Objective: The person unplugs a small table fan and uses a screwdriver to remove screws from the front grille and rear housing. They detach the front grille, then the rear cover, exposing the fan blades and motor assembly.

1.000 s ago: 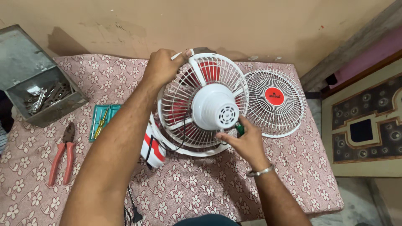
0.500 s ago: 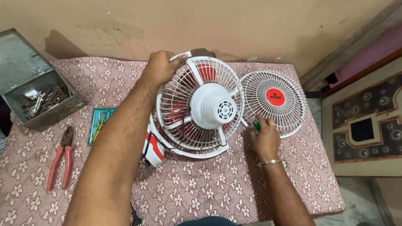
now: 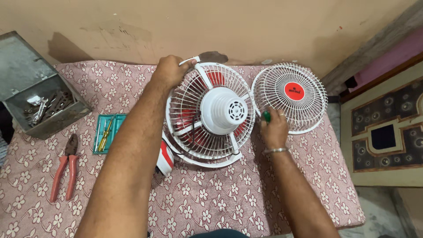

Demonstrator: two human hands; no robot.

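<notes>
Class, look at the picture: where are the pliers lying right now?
In the head view, the pliers lie at the left on the floral cloth, below the metal toolbox and left of the teal screwdriver case.

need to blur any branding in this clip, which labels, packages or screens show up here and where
Round badge: centre of the loose white fan guard, right of the fan; red disc with small pale print.
Screwdriver case: flat on the cloth left of the fan, beside the pliers; teal rectangular pack, tools inside.
No screens or signs in view.
</notes>
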